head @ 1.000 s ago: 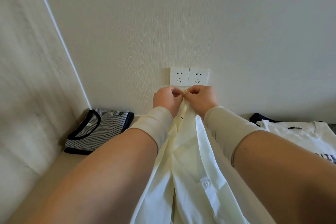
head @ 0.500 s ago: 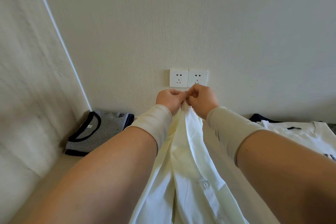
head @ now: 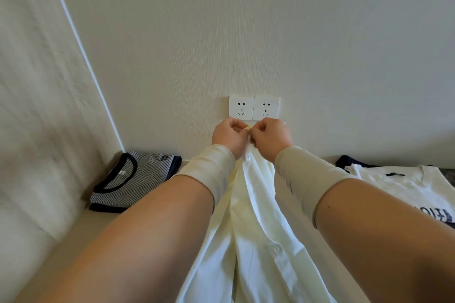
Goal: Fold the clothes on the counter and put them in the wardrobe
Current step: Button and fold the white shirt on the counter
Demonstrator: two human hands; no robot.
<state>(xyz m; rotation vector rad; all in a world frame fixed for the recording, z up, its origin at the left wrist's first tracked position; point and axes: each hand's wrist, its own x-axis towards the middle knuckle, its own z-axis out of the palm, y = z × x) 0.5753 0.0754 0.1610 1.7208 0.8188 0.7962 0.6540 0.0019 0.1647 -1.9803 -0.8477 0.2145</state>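
Head view, left hand (head: 230, 136), right hand (head: 270, 139) pinching shirt (head: 256, 216), hanging lengthwise

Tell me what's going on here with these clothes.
A person is working on a pale cream button-up shirt stretched out on the beige counter. The left hand and right hand pinch its top edge together, close below the two white wall sockets. A folded navy-and-white striped T-shirt lies to the left. A white printed T-shirt lies spread out on the right, not yet folded.
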